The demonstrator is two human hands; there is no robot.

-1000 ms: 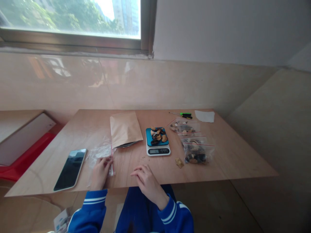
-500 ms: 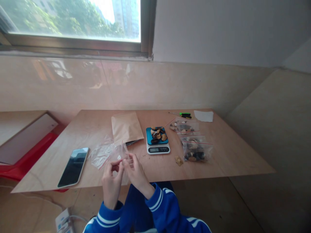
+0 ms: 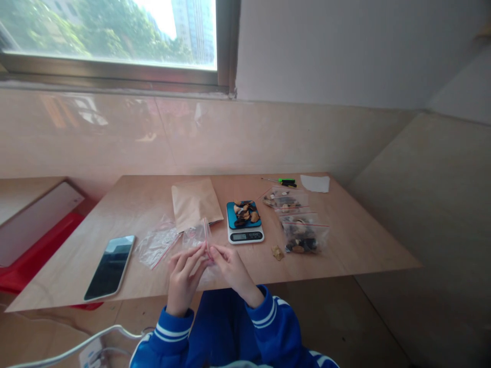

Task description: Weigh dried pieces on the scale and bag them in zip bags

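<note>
Near the table's front edge, my left hand [image 3: 186, 273] and my right hand [image 3: 229, 266] meet, fingertips pinching a clear zip-lock bag [image 3: 195, 234] by its red-lined edge. Just behind and to the right stands a digital kitchen scale [image 3: 246, 236] with a blue platform. Curled dark-and-tan dried slices [image 3: 245, 213] are heaped on it; the display reading is too small to make out. More clear zip-lock bags [image 3: 159, 243] lie flat to the left of my hands. A brown paper pouch [image 3: 195, 202] rests behind them.
A phone [image 3: 110, 268] lies at left. Right of the scale are filled zip-lock bags [image 3: 305, 237] and a small tan piece [image 3: 277, 252]. Screwdrivers [image 3: 286, 181] and white paper [image 3: 315, 183] lie at the back. A power strip [image 3: 94, 352] with a white cable is on the floor.
Both hands have shifted right with the pinched bag, and their fingertips are now closer together at its edge. The view has turned slightly; the items on the table look unmoved.
</note>
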